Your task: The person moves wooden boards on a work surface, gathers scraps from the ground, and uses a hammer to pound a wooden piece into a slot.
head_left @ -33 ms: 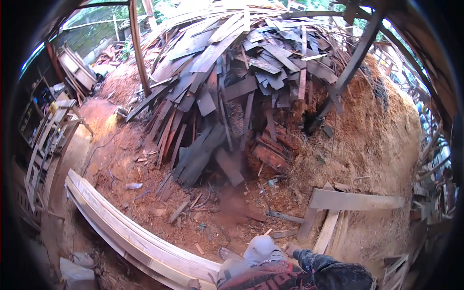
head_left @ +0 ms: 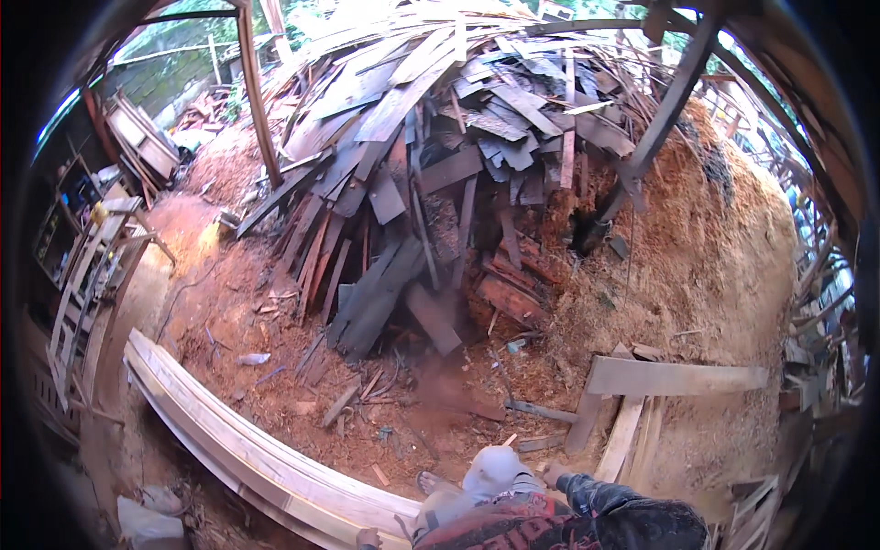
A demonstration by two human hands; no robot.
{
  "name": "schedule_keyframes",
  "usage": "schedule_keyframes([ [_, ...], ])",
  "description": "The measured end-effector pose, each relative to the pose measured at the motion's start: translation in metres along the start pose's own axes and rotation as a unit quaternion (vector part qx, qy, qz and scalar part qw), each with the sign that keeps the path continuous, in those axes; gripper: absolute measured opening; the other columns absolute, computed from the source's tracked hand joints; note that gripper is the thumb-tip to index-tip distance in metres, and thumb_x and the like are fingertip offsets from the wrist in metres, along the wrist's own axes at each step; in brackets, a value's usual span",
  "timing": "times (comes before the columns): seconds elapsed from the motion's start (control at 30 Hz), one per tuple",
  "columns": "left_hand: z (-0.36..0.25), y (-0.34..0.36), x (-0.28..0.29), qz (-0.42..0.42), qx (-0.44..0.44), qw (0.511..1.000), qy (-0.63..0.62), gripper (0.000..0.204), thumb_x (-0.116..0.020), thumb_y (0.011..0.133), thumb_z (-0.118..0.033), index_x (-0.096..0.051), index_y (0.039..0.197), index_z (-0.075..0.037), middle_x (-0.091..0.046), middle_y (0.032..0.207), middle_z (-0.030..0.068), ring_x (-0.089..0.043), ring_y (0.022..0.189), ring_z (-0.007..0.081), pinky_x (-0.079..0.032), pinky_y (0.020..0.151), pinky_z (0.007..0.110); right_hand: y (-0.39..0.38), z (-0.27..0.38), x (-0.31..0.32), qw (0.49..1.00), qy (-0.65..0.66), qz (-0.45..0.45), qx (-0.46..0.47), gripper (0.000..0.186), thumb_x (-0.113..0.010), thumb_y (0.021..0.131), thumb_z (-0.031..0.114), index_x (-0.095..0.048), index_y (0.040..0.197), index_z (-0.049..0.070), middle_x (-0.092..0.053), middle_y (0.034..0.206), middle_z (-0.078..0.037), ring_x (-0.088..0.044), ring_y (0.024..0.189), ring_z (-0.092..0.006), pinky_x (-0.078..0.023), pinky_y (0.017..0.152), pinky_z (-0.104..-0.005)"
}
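Observation:
My left hand (head_left: 368,537) is at the lower edge, touching or just over the near end of a stack of long pale planks (head_left: 266,458). Only a small part of it shows, and its fingers cannot be made out. From a dark sleeve, my right hand (head_left: 554,473) comes out beside my bent knee (head_left: 493,470), close to the end of a pale board (head_left: 620,440) on the ground. It looks curled, but its fingers are too small to read, and no held thing shows. A bare foot or sandal (head_left: 429,483) rests on the sawdust between the planks and my knee.
Ahead rises a large heap of dark offcut boards (head_left: 376,293), with a sawdust mound (head_left: 697,247) at its right. A wide board (head_left: 678,377) lies across others at the right. Wooden posts (head_left: 258,101) stand near the heap. A wooden rack (head_left: 87,293) is at far left.
The whole view has shifted very slightly, with the heap and posts a little further left. My hands and the planks stay as they were.

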State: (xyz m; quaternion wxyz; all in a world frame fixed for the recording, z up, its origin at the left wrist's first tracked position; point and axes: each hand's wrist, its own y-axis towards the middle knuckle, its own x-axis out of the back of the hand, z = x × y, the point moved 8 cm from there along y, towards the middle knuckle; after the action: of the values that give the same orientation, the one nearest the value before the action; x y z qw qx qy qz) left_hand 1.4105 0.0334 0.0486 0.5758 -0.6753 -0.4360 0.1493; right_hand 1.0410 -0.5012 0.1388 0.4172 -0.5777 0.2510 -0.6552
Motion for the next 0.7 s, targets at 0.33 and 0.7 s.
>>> schedule_keyframes([
  [0.33, -0.208, -0.015, -0.088, 0.072, -0.100, 0.991, 0.057, 0.023, -0.058, 0.088, -0.022, -0.055, 0.106, -0.008, -0.061, 0.091, 0.0132, -0.063, 0.072, 0.0295, -0.048, 0.058, 0.049, 0.059, -0.045, 0.024, 0.999, 0.032, 0.009, -0.018, 0.032, -0.053, 0.087, 0.032, -0.067, 0.089, 0.003, -0.069, 0.077, -0.013, -0.066, 0.062, -0.0186, -0.053, 0.051, -0.0350],
  [0.7, -0.344, -0.023, -0.185, 0.058, -0.079, 0.981, 0.168, 0.030, -0.061, 0.087, -0.026, -0.059, 0.108, -0.005, -0.065, 0.093, 0.0128, -0.064, 0.077, 0.0291, -0.052, 0.064, 0.045, 0.190, 0.025, 0.308, 0.992, 0.046, -0.114, 0.037, 0.033, -0.056, 0.078, 0.039, -0.073, 0.080, 0.011, -0.070, 0.090, -0.018, -0.068, 0.087, -0.0349, -0.053, 0.078, -0.0439],
])
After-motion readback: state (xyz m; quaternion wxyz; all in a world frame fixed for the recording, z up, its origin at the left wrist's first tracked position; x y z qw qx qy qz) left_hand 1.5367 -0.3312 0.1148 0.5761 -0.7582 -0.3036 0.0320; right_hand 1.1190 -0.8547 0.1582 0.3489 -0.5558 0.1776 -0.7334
